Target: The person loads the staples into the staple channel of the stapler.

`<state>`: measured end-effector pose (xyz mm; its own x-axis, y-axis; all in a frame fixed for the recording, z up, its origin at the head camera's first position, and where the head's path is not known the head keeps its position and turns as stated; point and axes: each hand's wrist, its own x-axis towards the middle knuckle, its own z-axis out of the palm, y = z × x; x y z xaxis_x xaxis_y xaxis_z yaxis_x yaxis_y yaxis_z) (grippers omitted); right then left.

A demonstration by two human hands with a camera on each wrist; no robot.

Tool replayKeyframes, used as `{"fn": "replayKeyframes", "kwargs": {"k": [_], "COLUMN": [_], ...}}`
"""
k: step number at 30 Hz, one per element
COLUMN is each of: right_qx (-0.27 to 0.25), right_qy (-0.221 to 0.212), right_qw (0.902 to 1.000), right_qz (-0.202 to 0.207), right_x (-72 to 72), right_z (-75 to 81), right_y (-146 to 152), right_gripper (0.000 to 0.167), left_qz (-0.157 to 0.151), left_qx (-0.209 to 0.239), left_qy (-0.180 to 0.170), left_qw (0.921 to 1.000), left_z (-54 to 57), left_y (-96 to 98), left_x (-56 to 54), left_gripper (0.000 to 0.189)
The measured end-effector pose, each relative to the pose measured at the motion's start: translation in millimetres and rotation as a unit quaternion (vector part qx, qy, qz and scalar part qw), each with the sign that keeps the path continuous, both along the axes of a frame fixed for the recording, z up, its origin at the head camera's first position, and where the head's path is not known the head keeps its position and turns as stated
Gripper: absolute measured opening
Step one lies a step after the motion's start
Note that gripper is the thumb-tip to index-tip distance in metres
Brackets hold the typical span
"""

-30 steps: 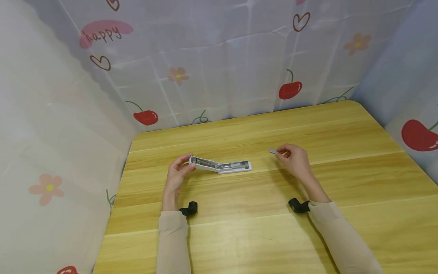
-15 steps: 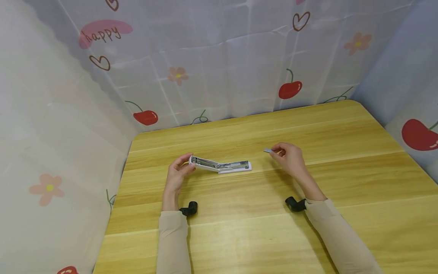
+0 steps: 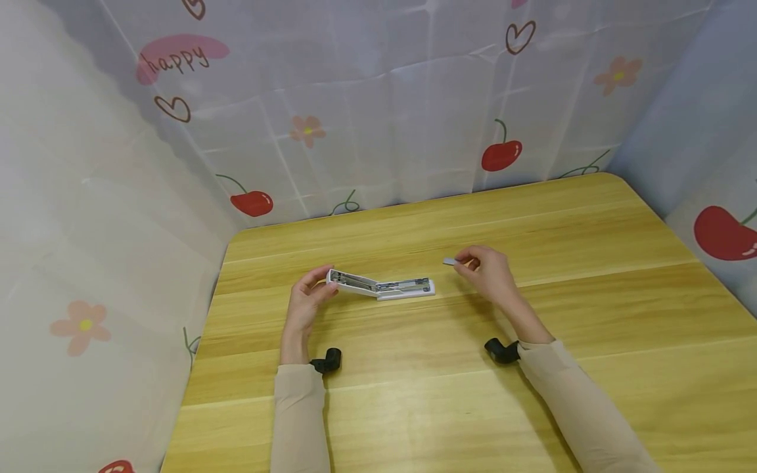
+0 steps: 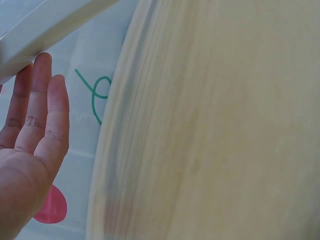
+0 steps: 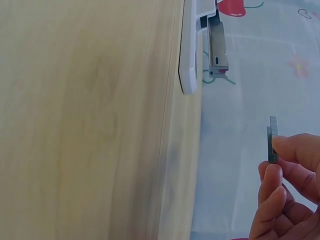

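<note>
A white stapler (image 3: pixel 408 294) lies on the wooden table with its top arm swung up and back to the left, baring the metal staple channel (image 3: pixel 408 285). My left hand (image 3: pixel 305 305) holds the end of that raised arm between thumb and fingers; in the left wrist view the fingertips meet the white casing (image 4: pixel 55 25). To the right of the stapler, my right hand (image 3: pixel 489 270) pinches a short strip of staples (image 5: pixel 273 140) between thumb and fingers. The strip (image 3: pixel 450 261) points left, above the table and a little beyond the channel's open end.
The wooden table (image 3: pixel 414 394) has its far edge against a curtain (image 3: pixel 390 131) printed with cherries, flowers and hearts. A black wrist mount (image 3: pixel 326 360) sits on the left wrist, and another black mount (image 3: pixel 501 351) on the right.
My right hand has moved left with the strip of staples, bringing it closer to the stapler. The left hand and the stapler have stayed in place.
</note>
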<state>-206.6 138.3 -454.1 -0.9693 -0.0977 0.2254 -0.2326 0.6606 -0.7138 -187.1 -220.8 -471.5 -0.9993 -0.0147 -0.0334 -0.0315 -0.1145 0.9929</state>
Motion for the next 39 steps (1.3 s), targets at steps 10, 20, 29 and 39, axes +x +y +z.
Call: {"fn": "replayKeyframes", "kwargs": {"k": [10,20,29,39], "right_qx": [-0.002,0.003,-0.001,0.002], "right_qy": [-0.006,-0.001,-0.006,-0.014], "right_qw": [0.9997,0.9988,0.9978,0.9960], "right_qz": [0.023,0.049,0.066,0.089], "right_x": [-0.9,-0.1,0.9,0.4], "right_z": [-0.1,0.8,-1.6,-4.3], "right_y": [-12.3,-24.2,-29.4,-32.4], "right_gripper": [0.013,0.013,0.011,0.011], "left_qz": [0.001,-0.001,-0.001,-0.002], "left_qx": [0.003,-0.001,-0.001,-0.003], "left_qy": [0.005,0.003,0.002,0.006], "left_qw": [1.0000,1.0000,1.0000,1.0000], "left_z": [0.1,0.3,-1.1,-1.4], "left_y": [-0.3,-0.7,-0.7,-0.3], "left_x": [0.4,0.2,-1.0,-1.1], "left_gripper": [0.039,0.045,0.047,0.047]}}
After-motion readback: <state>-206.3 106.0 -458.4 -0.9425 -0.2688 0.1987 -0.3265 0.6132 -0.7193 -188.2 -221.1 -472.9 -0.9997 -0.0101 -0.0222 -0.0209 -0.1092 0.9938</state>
